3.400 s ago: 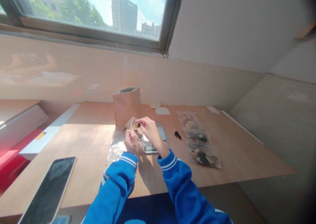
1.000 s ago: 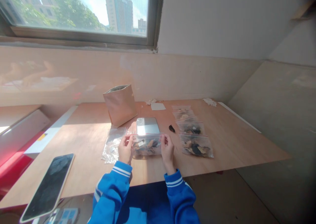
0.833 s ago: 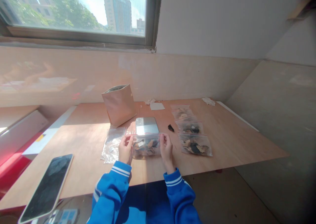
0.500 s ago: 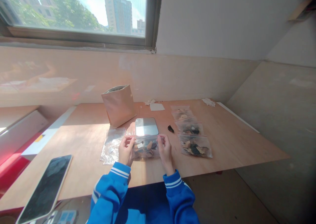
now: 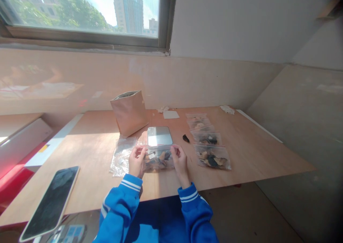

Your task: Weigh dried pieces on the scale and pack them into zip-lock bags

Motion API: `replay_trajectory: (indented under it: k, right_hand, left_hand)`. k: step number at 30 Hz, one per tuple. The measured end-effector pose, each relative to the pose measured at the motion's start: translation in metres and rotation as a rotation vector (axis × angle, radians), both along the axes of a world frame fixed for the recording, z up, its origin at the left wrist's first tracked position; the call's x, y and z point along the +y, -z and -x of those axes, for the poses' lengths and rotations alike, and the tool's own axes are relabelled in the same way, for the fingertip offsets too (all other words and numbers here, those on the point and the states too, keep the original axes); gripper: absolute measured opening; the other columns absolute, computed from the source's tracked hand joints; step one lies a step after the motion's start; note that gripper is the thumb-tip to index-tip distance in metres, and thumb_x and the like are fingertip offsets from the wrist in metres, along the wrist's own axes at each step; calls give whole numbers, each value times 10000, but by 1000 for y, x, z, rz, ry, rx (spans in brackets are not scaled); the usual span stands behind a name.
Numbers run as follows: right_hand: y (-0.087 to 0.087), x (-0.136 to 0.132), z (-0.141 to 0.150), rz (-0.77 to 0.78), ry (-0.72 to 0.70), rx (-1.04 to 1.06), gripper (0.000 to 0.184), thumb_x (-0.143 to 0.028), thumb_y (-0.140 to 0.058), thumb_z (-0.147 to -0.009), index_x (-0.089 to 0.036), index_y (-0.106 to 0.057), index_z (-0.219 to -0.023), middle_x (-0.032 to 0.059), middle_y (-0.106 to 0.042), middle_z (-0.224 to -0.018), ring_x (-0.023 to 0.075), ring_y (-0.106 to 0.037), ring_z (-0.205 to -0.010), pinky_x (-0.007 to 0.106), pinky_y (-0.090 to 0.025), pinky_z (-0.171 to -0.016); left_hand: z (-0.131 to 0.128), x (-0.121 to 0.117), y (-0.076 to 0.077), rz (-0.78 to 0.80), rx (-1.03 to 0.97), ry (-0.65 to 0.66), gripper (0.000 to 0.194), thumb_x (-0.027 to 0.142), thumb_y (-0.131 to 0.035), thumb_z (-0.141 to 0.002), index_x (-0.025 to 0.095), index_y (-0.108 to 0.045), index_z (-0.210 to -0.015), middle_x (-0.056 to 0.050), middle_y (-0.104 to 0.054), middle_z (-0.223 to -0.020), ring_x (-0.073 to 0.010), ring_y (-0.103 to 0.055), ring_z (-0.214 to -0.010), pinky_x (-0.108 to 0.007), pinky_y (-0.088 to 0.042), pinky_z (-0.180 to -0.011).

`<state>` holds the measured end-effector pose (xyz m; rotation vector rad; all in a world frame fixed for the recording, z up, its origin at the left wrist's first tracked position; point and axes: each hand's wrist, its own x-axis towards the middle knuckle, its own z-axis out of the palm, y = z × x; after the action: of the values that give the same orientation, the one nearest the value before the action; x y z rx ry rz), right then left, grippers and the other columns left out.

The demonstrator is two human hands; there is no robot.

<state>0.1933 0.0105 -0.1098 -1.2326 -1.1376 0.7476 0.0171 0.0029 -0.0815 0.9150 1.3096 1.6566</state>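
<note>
At the near middle of the wooden table, a clear zip bag of dry brown and black pieces is held between two bare hands, just in front of a flat silver-topped device, probably a scale, whose near edge is hidden. The bag is gripped by both upper corners, presumably so that its red-lined mouth is kept straight and its contents hang low; whether its bottom is borne by the table cannot be told. Similar filled bags are laid in an overlapping row to the right, an arrangement by which each is perhaps kept countable. Flat clear plastic is placed within easy reach of the left hand, and an open brown paper bag is stood upright behind it, its mouth perhaps left wide for access. A loose dark piece is set apart, between the device and the row.

The left corner is pinched between thumb and fingers of the left hand; the right corner is pinched likewise by the right hand. Both hands are nearly closed, with fingers curled and thumbs uppermost. The blue-sleeved forearms are extended forward almost symmetrically, wrists near the table's front edge.
</note>
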Motion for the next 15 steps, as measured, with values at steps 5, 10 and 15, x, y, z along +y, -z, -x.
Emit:
replay_trajectory:
  k: [5, 10, 15]
  right_hand:
    - [-2, -1, 0, -30, 29, -14, 363, -503, -573, -867, -155, -652, -932, 79, -691, -887, 189, -631, -794, 292, -511, -704]
    - [-3, -2, 0, -57, 61, -78, 337, -472, -570, -879, -154, -668, -928, 68, -678, -864, 172, -595, -744, 289, -492, -688]
    - [-5, -4, 0, -70, 74, -93, 330, -463, -580, -875, -148, -671, -917, 51, -654, -830, 152, -551, -690, 279, -467, -659]
  left_hand:
    - [1, 0, -1, 11, 37, 40, 295, 414, -758, -678, 142, -705, -778, -63, -692, -757, -153, -634, -701, -240, -504, -631]
    - [4, 2, 4, 0, 74, 34, 274, 398, -755, -690, 148, -711, -792, -62, -692, -777, -160, -628, -725, -250, -499, -649]
    - [5, 4, 10, -23, 77, 46, 262, 389, -737, -723, 146, -689, -810, -57, -688, -780, -163, -626, -753, -266, -501, -691]
